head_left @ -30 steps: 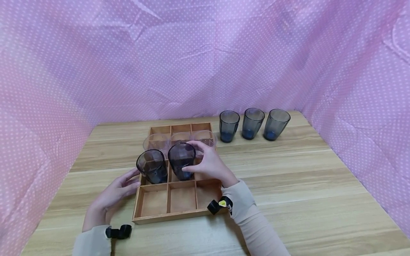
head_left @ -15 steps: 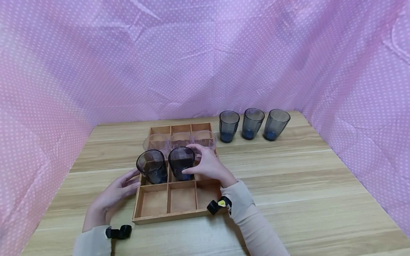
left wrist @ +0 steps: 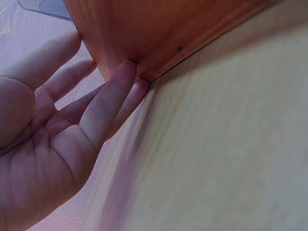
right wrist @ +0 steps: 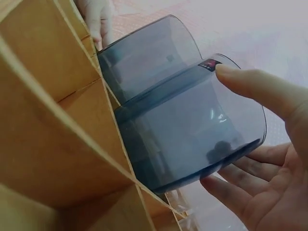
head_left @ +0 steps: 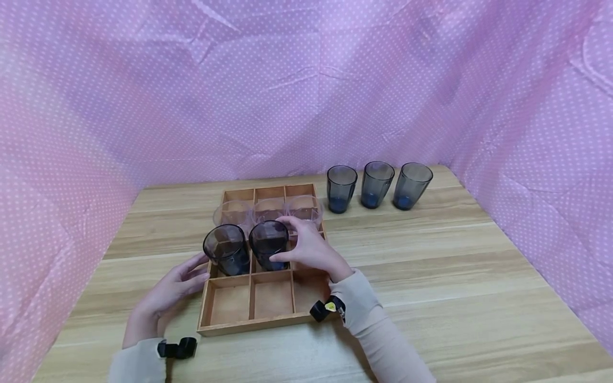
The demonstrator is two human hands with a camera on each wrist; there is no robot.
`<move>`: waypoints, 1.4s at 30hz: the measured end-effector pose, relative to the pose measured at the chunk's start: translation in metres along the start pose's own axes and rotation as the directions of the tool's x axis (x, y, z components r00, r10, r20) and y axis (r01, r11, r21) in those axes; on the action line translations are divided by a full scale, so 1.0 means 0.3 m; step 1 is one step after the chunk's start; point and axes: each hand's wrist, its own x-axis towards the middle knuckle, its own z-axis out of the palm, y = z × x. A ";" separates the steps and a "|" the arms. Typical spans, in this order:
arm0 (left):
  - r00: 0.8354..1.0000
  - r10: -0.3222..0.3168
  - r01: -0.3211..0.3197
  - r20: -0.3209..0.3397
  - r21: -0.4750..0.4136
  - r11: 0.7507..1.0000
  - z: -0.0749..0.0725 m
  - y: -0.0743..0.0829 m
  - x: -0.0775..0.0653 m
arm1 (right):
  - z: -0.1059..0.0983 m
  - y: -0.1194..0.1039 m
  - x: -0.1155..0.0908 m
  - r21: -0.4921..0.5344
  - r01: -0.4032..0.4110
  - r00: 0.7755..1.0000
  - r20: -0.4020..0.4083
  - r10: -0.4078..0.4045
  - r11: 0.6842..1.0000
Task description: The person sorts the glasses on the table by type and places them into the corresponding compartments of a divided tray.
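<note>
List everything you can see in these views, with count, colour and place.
Divided tray: one, brown wood, on the table
Tray glasses: two, smoky grey, in neighbouring left and middle compartments
Label: one, black and red, near the held glass's rim
Clear cups: three, colourless, in the tray behind the tray glasses
Table glasses: three, smoky grey, right of the tray
Table: one, light wood, underneath
Dotted cloth: pink-lilac, white dots, around the table
Wrist devices: two, black, at the cuffs
Sleeves: two, pale, on the arms
Left hand: one, touching the tray's left side
Right hand: one, holding the middle glass
</note>
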 end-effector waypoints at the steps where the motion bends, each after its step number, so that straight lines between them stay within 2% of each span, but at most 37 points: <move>1: 1.000 0.003 -0.003 0.002 0.000 1.000 -0.001 0.000 0.000 | -0.004 -0.002 -0.001 0.002 0.000 1.000 0.004 0.000 1.000; 3: 1.000 0.007 -0.007 0.001 -0.002 1.000 -0.001 0.000 0.000 | -0.018 -0.005 -0.003 0.049 0.015 1.000 0.012 -0.015 0.999; 5: 1.000 0.014 -0.014 0.002 -0.003 1.000 -0.002 -0.002 0.000 | -0.039 -0.006 -0.004 0.148 0.039 0.999 0.014 -0.042 0.988; 9: 1.000 0.013 -0.013 0.000 0.006 1.000 -0.002 -0.003 0.001 | -0.098 0.000 -0.010 0.339 0.081 0.997 -0.009 -0.082 0.937; 12: 1.000 0.010 -0.010 -0.002 0.009 1.000 -0.002 -0.003 -0.001 | -0.146 0.010 -0.013 0.385 0.110 0.993 -0.071 -0.089 0.916; 17: 1.000 0.007 -0.007 -0.017 0.008 1.000 -0.001 -0.006 -0.006 | -0.216 0.036 -0.002 0.342 0.172 0.976 -0.186 -0.113 0.924; 22: 1.000 0.017 -0.017 -0.014 0.006 1.000 -0.002 -0.010 -0.008 | -0.290 0.073 0.031 0.250 0.158 0.960 -0.265 -0.090 0.955; 26: 1.000 0.014 -0.014 -0.008 0.005 1.000 0.002 -0.007 -0.002 | -0.358 0.104 0.059 0.175 0.121 0.947 -0.316 -0.061 0.977; 31: 1.000 -0.009 0.009 -0.015 -0.001 1.000 0.006 -0.001 -0.001 | -0.431 0.150 0.100 0.123 0.036 0.932 -0.362 0.010 0.992; 36: 1.000 -0.013 0.013 -0.017 0.007 1.000 0.007 0.002 -0.004 | -0.478 0.184 0.134 0.117 -0.056 0.924 -0.370 0.096 0.992; 42: 1.000 -0.013 0.013 -0.010 0.006 1.000 0.005 -0.002 -0.003 | -0.497 0.214 0.156 0.129 -0.129 0.921 -0.353 0.168 0.983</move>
